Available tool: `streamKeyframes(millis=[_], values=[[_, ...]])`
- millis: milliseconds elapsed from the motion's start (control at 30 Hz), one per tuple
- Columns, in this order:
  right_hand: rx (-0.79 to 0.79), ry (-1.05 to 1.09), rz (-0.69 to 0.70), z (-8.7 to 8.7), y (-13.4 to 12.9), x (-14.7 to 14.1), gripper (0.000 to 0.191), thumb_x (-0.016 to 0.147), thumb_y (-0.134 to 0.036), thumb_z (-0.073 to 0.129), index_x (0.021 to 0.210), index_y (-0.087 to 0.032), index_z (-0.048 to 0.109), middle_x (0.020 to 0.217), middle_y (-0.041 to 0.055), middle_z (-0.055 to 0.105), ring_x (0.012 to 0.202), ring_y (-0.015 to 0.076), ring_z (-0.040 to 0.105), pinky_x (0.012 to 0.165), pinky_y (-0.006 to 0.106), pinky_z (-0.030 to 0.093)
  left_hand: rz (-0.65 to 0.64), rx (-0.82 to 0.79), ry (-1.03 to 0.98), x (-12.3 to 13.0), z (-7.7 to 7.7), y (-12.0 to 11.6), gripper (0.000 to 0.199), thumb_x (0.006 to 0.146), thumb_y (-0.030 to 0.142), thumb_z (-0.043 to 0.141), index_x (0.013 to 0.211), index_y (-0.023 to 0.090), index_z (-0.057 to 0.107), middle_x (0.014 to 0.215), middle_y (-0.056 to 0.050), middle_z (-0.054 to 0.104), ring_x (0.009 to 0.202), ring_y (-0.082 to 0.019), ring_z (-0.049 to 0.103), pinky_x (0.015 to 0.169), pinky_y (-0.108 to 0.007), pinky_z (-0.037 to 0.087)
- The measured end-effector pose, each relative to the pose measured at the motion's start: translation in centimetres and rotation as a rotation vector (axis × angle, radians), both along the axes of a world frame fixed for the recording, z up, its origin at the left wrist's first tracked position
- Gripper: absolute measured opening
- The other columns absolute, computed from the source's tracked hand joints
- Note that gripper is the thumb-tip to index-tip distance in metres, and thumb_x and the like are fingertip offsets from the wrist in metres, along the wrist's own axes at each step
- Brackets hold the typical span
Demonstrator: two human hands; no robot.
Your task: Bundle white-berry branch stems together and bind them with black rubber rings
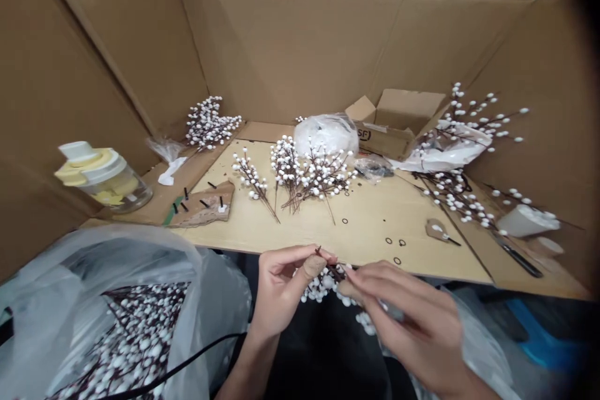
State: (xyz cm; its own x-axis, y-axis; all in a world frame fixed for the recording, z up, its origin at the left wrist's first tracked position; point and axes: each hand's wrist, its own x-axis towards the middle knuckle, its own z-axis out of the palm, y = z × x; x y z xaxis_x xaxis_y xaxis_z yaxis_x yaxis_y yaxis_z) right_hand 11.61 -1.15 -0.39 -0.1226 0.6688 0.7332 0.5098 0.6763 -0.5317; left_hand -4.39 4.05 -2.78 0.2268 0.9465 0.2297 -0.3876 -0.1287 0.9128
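Your left hand (280, 289) pinches tight, thumb against fingers, on the sprig (319, 289), its brown stem end poking up past your thumb! Your right hand (415, 311) nips the same sprig; something greyish sits under those fingers, too hidden to name. The sprig is between your hands, by the table's (300, 231) near edge. Beyond, more sprigs (287, 165) lie bunched; left, a bag (222, 300) brims with berries (143, 350).
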Motion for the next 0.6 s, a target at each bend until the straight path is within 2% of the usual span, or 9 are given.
streamKeyframes(millis=[100, 267, 600], values=[[0.074, -0.009, -0.067, -1.2, -0.3, -0.4, 0.051, 0.072, 0.009, 0.058, 0.114, -0.02, 0.059, 0.091, 0.0049, 0.061, 0.085, 0.0132, 0.057, 0.071, 0.029, 0.053, -0.041, 0.033, 0.02, 0.9, 0.4, -0.3, 0.015, 0.08, 0.013, 0.064, 0.083, 0.022, 0.075, 0.082, -0.002, 0.072, 0.078, -0.014, 0.067, 0.074, -0.02, 0.053], [0.16, -0.044, -0.093, -1.4, -0.4, 0.0, 0.06, 0.072, 0.011, 0.056, 0.125, -0.018, 0.054, 0.094, 0.0079, 0.06, 0.09, 0.0161, 0.056, 0.072, 0.032, 0.051, -0.023, 0.077, 0.094, 1.8, 1.0, -0.9, 0.019, 0.081, 0.012, 0.063, 0.087, 0.025, 0.075, 0.086, -0.001, 0.072, 0.082, -0.012, 0.067, 0.077, -0.017, 0.052], [0.123, 0.054, -0.143, -2.1, -0.7, 0.4, 0.05, 0.074, 0.009, 0.054, 0.114, -0.02, 0.06, 0.096, 0.0059, 0.061, 0.091, 0.0158, 0.058, 0.075, 0.033, 0.053, -0.036, 0.16, 0.124, 2.7, 1.3, -1.0, 0.025, 0.08, 0.007, 0.061, 0.088, 0.027, 0.075, 0.089, 0.0, 0.072, 0.085, -0.012, 0.067, 0.082, -0.02, 0.053]])
